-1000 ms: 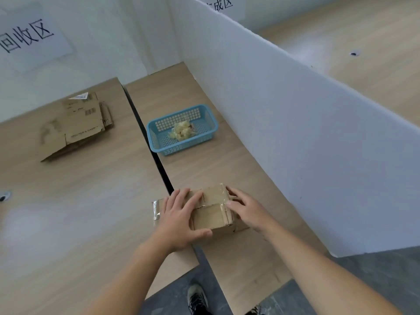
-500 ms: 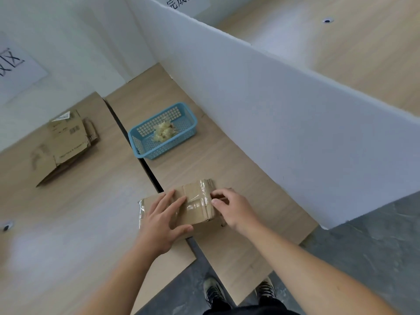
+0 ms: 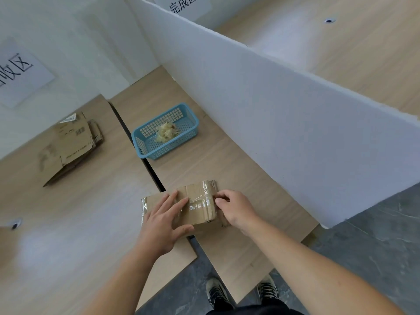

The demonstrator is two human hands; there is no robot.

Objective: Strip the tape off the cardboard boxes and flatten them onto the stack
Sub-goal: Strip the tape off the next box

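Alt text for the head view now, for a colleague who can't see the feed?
A left hand presses flat on a small taped cardboard box while the right hand pinches the tape at its right end. Beyond sit a blue basket holding wadded tape and, further left, a stack of flattened boxes.

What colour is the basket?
Light blue, with a mesh pattern; basket shows in the head view.

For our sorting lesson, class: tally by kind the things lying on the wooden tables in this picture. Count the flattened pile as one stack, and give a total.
taped cardboard box: 1
stack of flattened cardboard: 1
blue basket: 1
wad of stripped tape: 1
Total: 4
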